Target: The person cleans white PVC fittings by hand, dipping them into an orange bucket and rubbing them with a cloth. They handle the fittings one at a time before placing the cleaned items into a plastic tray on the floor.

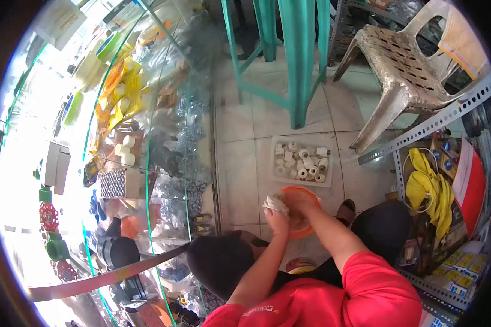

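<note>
An orange basin (298, 231) stands on the tiled floor between my feet. My left hand (278, 218) is closed around a whitish cloth (276, 205) at the basin's left rim. Reaching down into the basin, my right hand (306, 209) has its fingers hidden or too small to make out. Just beyond the basin, a clear plastic tub (303, 182) holds several white pipe fittings (309, 163).
Glass shelves with bagged goods (126, 92) line the left. A teal stool (297, 65) and a worn plastic chair (394, 71) stand ahead. A perforated metal rack (432, 123) with a yellow cloth (426, 182) is on the right.
</note>
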